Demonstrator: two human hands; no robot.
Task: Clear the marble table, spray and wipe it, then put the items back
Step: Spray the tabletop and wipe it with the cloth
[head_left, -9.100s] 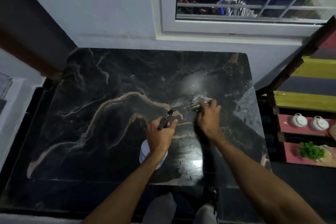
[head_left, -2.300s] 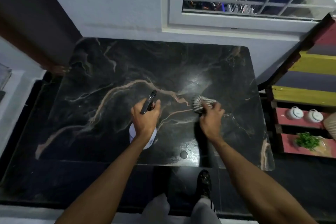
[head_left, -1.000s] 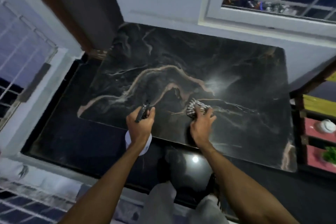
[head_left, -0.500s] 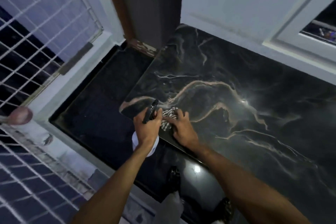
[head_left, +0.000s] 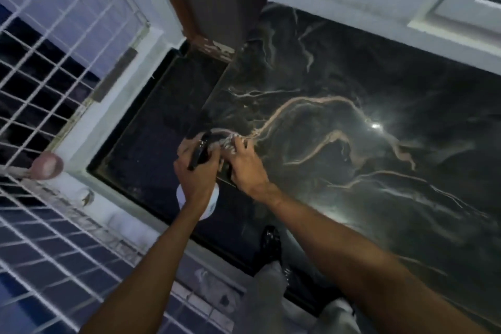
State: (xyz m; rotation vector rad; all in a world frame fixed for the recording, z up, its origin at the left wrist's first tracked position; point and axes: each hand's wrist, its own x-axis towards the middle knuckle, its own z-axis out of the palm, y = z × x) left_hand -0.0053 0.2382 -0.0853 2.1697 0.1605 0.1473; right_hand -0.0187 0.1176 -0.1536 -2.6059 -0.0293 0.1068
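Observation:
The black marble table with pale veins fills the right of the head view and is bare. My right hand presses a striped grey-white cloth on the table's near left corner. My left hand is right beside it, wrapped around a white spray bottle whose black nozzle sticks out above my fingers. The two hands nearly touch. Most of the cloth is hidden under my right fingers.
A white metal grille and a lower railing run along the left. A brown door frame stands at the table's far left corner. The white wall and window sill border the far edge. My shoe is on the dark floor below.
My right hand has swept the cloth from the table's middle to its near left corner, meeting the left hand. My view has swung left, so the grille shows and the shelf is out of sight.

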